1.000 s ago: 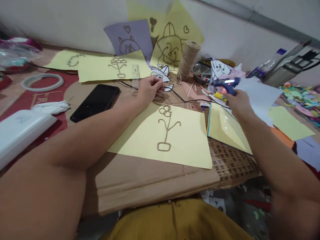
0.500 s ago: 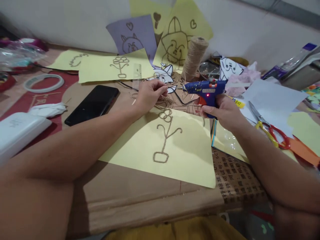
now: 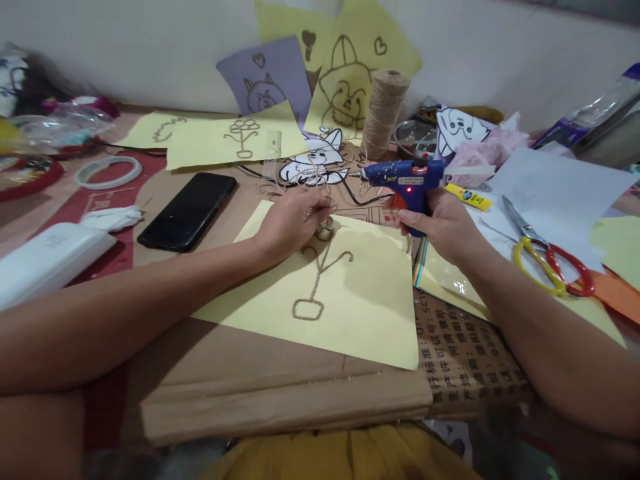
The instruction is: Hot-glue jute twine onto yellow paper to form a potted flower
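Note:
My right hand [image 3: 440,217] grips a blue hot glue gun [image 3: 407,179] with its red light lit; the nozzle points left, above the cardboard. My left hand [image 3: 299,223] is closed in a pinch at the top of a yellow sheet [image 3: 370,307]. Its fingers are on or just over the flower head, with loops of twine beside them; what sits between the fingertips is too small to tell. A twine outline of a stem, two curled leaves and a pot [image 3: 308,309] lies on the sheet. The flower is partly hidden by my fingers.
A twine spool [image 3: 384,113] stands behind the glue gun. At the left lie a black phone [image 3: 187,211], a tape roll [image 3: 109,173] and a white box [image 3: 53,260]. Scissors [image 3: 553,267] and a glue tube [image 3: 469,197] lie right. Finished sheets [image 3: 235,137] and paper cutouts [image 3: 320,157] are behind.
My left hand has come down and nearer, from beside the nozzle to the flower head on the sheet. The glue gun stays in my right hand; the view has shifted slightly.

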`<state>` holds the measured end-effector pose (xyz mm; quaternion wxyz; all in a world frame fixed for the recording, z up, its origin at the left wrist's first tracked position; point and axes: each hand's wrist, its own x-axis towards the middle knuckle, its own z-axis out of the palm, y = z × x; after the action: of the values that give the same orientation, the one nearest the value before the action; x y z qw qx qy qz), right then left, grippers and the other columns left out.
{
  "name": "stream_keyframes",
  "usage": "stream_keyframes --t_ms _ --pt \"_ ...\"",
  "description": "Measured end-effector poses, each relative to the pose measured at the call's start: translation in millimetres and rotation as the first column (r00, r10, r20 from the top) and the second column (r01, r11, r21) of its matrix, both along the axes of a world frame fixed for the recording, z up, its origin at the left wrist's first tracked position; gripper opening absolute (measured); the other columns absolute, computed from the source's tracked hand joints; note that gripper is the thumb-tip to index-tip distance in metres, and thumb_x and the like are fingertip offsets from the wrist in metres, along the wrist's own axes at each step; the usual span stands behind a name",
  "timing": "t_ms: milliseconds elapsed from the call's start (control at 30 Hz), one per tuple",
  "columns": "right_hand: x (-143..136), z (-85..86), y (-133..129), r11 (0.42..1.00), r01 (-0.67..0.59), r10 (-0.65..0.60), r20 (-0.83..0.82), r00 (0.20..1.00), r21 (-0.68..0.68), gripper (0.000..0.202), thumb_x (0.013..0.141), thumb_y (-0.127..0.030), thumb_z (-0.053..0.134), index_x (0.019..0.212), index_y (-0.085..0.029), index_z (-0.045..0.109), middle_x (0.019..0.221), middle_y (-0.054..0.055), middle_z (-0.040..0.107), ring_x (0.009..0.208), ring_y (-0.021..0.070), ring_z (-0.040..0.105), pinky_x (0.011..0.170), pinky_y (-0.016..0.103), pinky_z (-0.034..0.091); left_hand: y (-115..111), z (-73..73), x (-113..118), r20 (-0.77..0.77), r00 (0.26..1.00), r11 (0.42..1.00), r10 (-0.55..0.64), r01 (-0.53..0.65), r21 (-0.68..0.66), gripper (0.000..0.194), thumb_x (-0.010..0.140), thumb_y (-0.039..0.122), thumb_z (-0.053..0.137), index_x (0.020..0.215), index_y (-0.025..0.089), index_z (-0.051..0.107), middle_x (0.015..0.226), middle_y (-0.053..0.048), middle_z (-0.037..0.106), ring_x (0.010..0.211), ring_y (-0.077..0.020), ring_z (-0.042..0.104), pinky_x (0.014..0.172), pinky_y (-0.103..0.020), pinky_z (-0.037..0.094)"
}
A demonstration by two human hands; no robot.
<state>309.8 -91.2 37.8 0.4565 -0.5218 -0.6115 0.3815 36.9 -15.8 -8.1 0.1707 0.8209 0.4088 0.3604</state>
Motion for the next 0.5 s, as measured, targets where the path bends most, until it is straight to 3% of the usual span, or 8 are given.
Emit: stream_keyframes --t_ms 167,300,433,500 --pt "-2.1 -5.7 -0.2 0.997 -0.073 0.073 -0.009 0.997 -0.028 0.04 0.073 -0.032 0.082 0.107 -0.021 0.064 0.103 0.006 0.077 0.072 0.0162 0.064 0.06 0.032 0.057 -20.6 4.6 -2.2 -0.045 0.999 0.987 0.019 -0.026 -0.159 0.013 0.096 0.027 0.067 0.086 0.025 0.076 0.087 -0.004 0.077 0.081 -0.0216 0.067 0.081 -0.037 0.052" --pt "-1.3 -3.7 -2.2 0.992 -0.122 0.122 0.019 0.992 -0.029 0.034 0.078 -0.032 0.079 0.106 -0.022 0.063 0.096 0.005 0.076 0.066 0.0157 0.061 0.061 0.034 0.053 -29.3 16.9 2.0 0.07 0.996 0.97 0.047 -0.029 -0.24 0.012 0.094 0.025 0.07 0.083 0.023 0.075 0.081 -0.001 0.076 0.075 -0.0172 0.066 0.073 -0.031 0.05" --pt "2.9 2.0 -4.0 0.99 -0.142 0.142 0.165 0.976 -0.015 0.027 0.084 -0.035 0.074 0.104 -0.02 0.064 0.093 0.005 0.073 0.064 0.0153 0.057 0.058 0.033 0.049 -12.5 30.8 12.0 0.272 0.957 0.967 0.103 -0.032 -0.255 0.018 0.097 0.025 0.068 0.081 0.02 0.075 0.083 -0.002 0.078 0.073 -0.0132 0.066 0.07 -0.025 0.051" --pt "4.9 6.0 -5.2 0.991 -0.133 0.129 0.3 0.945 -0.006 0.024 0.088 -0.038 0.07 0.102 -0.019 0.066 0.086 0.005 0.07 0.065 0.017 0.057 0.06 0.033 0.049 2.0 30.4 16.9 0.351 0.928 0.965 0.127 -0.034 -0.262 0.018 0.097 0.022 0.069 0.08 0.02 0.073 0.082 -0.002 0.078 0.071 -0.0117 0.065 0.067 -0.023 0.051"
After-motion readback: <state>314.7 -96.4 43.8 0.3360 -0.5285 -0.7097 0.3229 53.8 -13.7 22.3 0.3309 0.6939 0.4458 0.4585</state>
